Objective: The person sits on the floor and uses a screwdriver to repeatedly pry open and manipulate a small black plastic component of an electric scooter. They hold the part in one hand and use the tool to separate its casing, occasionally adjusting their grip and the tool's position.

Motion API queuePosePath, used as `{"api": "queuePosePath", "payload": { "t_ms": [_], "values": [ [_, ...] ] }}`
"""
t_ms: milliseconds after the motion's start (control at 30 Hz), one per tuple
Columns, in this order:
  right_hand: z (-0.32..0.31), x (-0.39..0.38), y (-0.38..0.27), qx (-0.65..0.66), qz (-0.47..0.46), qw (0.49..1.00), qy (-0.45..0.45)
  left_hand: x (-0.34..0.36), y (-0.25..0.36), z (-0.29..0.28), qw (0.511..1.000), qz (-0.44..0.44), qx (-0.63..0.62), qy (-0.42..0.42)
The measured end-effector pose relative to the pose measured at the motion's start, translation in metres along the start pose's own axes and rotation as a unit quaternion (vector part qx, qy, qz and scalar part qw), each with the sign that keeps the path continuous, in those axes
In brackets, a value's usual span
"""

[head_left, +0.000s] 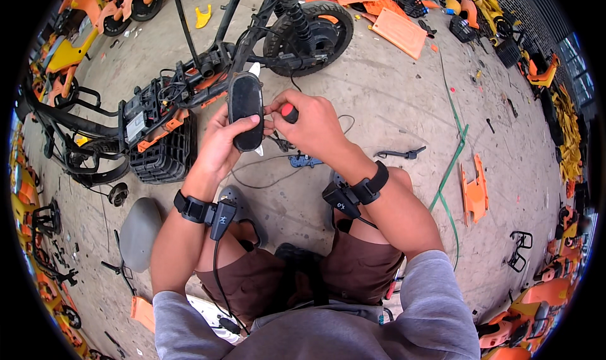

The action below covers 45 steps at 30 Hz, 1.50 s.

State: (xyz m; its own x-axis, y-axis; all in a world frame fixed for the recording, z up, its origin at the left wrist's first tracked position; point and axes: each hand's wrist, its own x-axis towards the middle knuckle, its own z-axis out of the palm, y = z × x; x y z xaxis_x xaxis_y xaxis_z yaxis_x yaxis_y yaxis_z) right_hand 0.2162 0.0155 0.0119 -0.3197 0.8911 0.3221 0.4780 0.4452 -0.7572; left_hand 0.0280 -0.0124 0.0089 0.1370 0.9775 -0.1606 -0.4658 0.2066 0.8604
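Left hand (224,136) clamps the black case (245,104), apparently off the ten-o'clock bike (207,67) but unopened; right hand (310,120), palming a red-ended handle (290,113), pinches at its three-o'clock edge.

The left hand's (222,139) fingers are mostly hidden behind the dark oval part (245,101). The right hand (310,121) wraps the red-ended tool (290,112), so its other end cannot be told. On the far side, the picture's edge crops the black bike frame (237,38). A slim dark piece (490,126) farther right is too small to identify.
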Motion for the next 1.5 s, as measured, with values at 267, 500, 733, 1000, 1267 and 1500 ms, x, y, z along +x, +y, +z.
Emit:
{"api": "queuePosePath", "payload": {
  "t_ms": [267, 500, 733, 1000, 1267, 1500],
  "values": [
    [0.005, -0.001, 0.005, 0.012, -0.030, 0.999, 0.040, -0.001, 0.001, 0.002, 1.000, -0.002, -0.002, -0.004],
    [0.004, -0.001, 0.003, 0.003, -0.027, 0.999, 0.045, 0.000, 0.000, -0.002, 1.000, -0.009, 0.004, -0.009],
    [0.005, 0.000, 0.005, 0.006, -0.007, 1.000, 0.030, 0.001, -0.001, -0.003, 1.000, -0.011, 0.028, -0.005],
    [0.001, -0.002, 0.005, -0.011, 0.007, 1.000, 0.026, 0.000, -0.001, -0.004, 0.999, -0.013, 0.039, 0.000],
    [0.003, 0.000, 0.003, -0.003, -0.012, 0.999, 0.047, -0.001, -0.001, -0.004, 1.000, -0.009, 0.019, -0.019],
    [0.001, -0.001, 0.003, -0.008, -0.004, 0.999, 0.043, 0.002, -0.004, -0.003, 1.000, -0.012, 0.016, -0.010]
  ]
}}
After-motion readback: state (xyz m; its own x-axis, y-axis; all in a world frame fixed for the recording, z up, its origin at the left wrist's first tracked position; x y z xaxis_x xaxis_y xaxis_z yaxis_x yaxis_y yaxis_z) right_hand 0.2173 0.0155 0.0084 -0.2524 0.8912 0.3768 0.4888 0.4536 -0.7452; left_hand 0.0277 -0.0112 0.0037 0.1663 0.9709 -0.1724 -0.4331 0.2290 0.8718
